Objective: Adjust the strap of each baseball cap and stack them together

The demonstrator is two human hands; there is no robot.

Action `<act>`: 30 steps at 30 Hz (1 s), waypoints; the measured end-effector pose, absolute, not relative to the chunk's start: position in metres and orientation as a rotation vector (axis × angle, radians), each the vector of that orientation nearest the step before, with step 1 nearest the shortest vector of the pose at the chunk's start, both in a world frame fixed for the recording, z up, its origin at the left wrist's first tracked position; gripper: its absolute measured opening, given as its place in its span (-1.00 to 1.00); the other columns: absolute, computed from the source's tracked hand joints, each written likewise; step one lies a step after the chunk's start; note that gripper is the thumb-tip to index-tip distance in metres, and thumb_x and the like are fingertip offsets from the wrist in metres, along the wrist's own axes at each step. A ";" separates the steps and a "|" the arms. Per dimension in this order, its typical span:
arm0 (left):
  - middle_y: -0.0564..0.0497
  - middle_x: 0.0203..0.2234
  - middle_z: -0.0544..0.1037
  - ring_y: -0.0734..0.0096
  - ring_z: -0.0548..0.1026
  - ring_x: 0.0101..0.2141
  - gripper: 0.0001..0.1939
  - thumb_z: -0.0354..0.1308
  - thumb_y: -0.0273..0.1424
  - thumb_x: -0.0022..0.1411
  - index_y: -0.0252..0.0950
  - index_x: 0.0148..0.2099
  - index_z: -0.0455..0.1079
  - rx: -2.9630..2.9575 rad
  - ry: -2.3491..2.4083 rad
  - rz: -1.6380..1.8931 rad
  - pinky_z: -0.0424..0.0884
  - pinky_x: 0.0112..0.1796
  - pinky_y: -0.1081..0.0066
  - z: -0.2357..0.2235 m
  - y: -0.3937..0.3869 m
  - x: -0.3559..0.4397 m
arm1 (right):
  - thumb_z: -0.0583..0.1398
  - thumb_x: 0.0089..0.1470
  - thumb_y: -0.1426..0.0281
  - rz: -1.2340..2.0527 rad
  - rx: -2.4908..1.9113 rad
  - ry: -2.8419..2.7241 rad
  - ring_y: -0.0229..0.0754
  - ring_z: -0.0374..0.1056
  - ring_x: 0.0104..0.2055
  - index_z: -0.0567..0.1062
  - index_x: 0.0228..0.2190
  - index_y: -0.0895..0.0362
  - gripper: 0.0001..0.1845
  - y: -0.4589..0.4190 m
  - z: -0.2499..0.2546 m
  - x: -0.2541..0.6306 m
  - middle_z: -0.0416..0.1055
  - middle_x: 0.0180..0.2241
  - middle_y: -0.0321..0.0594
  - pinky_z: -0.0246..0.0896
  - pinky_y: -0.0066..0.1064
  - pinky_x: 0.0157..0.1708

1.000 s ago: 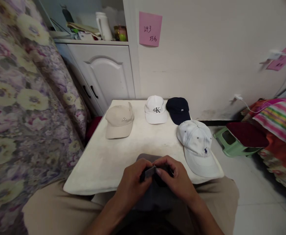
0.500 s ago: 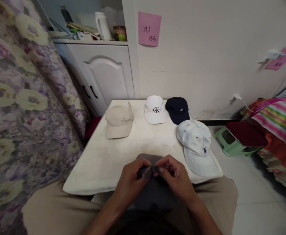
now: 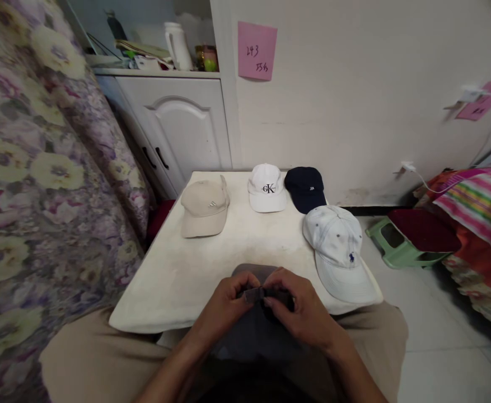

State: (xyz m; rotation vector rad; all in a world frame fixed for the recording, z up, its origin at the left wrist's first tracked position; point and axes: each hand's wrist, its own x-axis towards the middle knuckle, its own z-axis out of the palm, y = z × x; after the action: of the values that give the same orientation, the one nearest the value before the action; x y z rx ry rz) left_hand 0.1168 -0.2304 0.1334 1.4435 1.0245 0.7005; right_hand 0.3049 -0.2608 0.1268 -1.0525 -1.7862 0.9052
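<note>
A dark grey baseball cap (image 3: pixel 249 336) lies at the table's near edge, its back strap (image 3: pixel 252 295) towards the middle of the view. My left hand (image 3: pixel 228 305) pinches the strap from the left, near a small buckle or loop. From the right, my right hand (image 3: pixel 298 305) grips the strap's other side, with the fingertips of both hands almost meeting. Fine details of the fastening are too small and dark to make out. Close to my right hand sits a pale washed-denim cap (image 3: pixel 337 240) with a dark blue horse-rider emblem.
On the cream-covered table (image 3: pixel 165 280) also rest a beige cap (image 3: pixel 205 207), a white cap (image 3: pixel 266 187) and a navy cap (image 3: pixel 305 189). A floral curtain (image 3: pixel 52 168) hangs at left. A green stool (image 3: pixel 396 246) stands right on the floor.
My right-hand fingers have shifted along the strap, and more of it shows between my hands. The left fingers have moved slightly left. The other caps stay put.
</note>
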 end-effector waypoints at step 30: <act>0.12 -0.56 0.28 0.45 0.19 -0.49 -0.73 0.20 -0.20 0.10 -0.28 -0.46 0.29 1.386 0.971 0.670 0.12 -0.46 0.48 0.121 -0.225 0.118 | 0.19 -0.08 0.60 1.103 -1.061 -1.687 -0.25 0.23 -0.39 0.37 -0.41 0.09 -0.81 -0.254 0.115 0.302 0.31 -0.42 -0.36 0.10 -0.44 -0.41</act>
State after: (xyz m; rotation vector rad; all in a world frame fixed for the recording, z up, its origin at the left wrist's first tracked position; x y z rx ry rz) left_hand 0.1185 -0.2247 0.1214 1.3861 0.9711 0.6698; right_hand 0.3019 -0.2539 0.1151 -1.0613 -1.6874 1.1028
